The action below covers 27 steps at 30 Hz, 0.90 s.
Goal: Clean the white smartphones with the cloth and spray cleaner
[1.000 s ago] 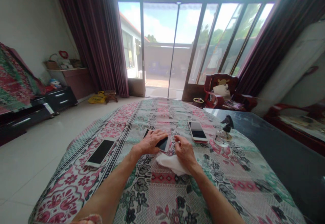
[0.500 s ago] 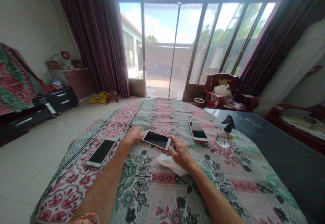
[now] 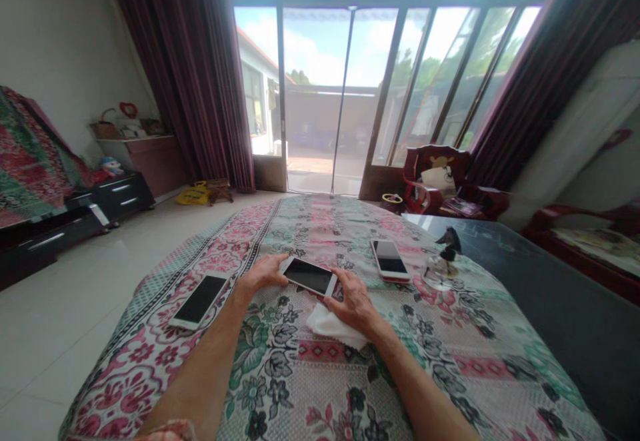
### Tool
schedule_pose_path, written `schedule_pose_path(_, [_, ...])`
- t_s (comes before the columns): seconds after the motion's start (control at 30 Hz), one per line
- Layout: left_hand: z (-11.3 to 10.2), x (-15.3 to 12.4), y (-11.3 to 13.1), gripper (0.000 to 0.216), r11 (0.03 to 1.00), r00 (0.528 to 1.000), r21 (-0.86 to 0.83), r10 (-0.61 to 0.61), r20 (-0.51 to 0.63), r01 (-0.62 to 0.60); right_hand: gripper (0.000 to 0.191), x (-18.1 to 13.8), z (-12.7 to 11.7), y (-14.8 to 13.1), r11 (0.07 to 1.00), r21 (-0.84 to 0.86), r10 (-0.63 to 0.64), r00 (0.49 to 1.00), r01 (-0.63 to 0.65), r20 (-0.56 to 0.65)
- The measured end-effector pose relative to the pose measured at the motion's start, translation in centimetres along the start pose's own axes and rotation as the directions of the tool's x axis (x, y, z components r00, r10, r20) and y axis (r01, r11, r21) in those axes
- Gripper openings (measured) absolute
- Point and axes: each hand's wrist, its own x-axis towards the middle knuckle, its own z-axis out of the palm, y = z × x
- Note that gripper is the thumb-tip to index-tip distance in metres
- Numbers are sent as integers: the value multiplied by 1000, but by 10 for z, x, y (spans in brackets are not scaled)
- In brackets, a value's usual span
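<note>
A white smartphone (image 3: 310, 276) with a dark screen lies face up at the middle of the table, slightly tilted in angle. My left hand (image 3: 263, 273) grips its left end, with thumb and fingers at the edge. At the right end, my right hand (image 3: 354, 301) has its fingers on the phone's edge and its thumb near the lower corner. A crumpled white cloth (image 3: 334, 326) lies partly under my right palm. Left of my left forearm rests another white smartphone (image 3: 200, 301). To the right, a third white phone (image 3: 391, 258) sits on something with a red edge.
A patterned tablecloth (image 3: 350, 388) covers the round table. A clear glass holder with a dark horse-like figure (image 3: 450, 244) stands at the right. Beyond the table are a dark flat surface (image 3: 530, 281), a red wooden chair (image 3: 435, 181) and glass doors.
My right thumb has moved left and down, away from the phone's corner and over the cloth. My left hand has shifted its grip slightly; the phone has barely moved.
</note>
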Motion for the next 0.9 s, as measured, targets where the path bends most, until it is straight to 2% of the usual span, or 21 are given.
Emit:
schedule_pose_path(0.1, [-3,-2,2,72,999,999,46,16,32,-17,62,0,1,0,1000,3,-18,1000,18,-12])
schedule_pose_path(0.2, [-2,-4,7,84,990,1000,138,30,8,-30,61,0,1,2,999,18,-27,999,28,-29])
schedule_pose_path(0.27, [2,-3,11,92,978,992,170,126,-13,-122,60,0,2,3,999,27,-31,999,31,-25])
schedule_pose_path(0.37, [12,-1,17,94,946,954,128,298,28,-299,61,0,2,6,998,32,-45,999,44,9])
schedule_pose_path(0.47, [21,-1,26,92,923,924,57,379,52,-381,64,0,2,8,998,30,-64,998,63,30])
schedule_pose_path(0.63, [32,-4,45,83,863,862,0,506,22,-506,60,-1,0,6,996,29,-87,996,86,29])
schedule_pose_path(0.73, [34,-4,52,78,855,855,-2,519,-17,-519,61,-1,0,5,994,32,-101,995,100,24])
schedule_pose_path(0.9, [35,-2,51,76,873,872,-45,479,-105,-485,61,-1,0,5,996,28,-88,996,87,23])
